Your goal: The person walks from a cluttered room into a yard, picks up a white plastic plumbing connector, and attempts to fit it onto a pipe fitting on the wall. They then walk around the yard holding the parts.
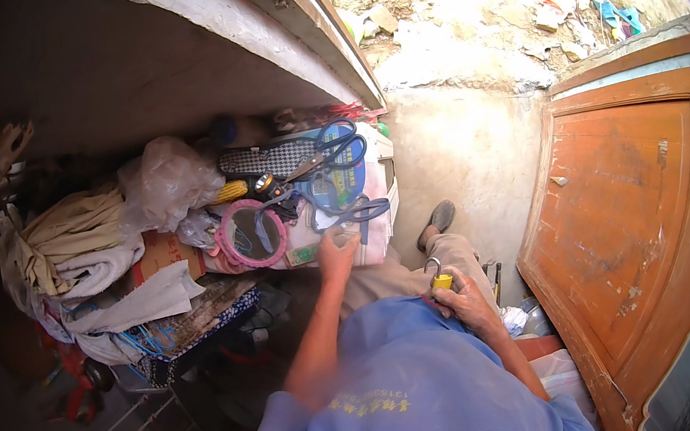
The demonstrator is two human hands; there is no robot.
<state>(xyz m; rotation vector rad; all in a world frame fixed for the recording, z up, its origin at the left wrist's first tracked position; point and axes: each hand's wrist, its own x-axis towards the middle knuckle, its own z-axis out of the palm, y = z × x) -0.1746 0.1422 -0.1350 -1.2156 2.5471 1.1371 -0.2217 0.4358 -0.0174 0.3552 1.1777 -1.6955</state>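
A yellow padlock (443, 281) with its shackle raised is gripped in my right hand (467, 300), close to the front of my blue shirt. My left hand (338, 255) rests at the near edge of a pink-covered surface (379, 244). Its fingertips touch down beside a blue cord or handle loop (365, 210); whether they pinch anything is too small to tell. Left of that hand lies a round mirror (252, 234) with a pink frame. Farther back are scissors with blue handles (339, 143) and a small black lamp (266, 183).
A clear plastic bag (171, 183), a yellow corn cob (230, 192) and piled clothes (79, 224) crowd the left. An orange-brown wooden door (619, 201) stands at my right. Ahead, past the concrete threshold (458, 136), lies bright ground with litter (565, 17).
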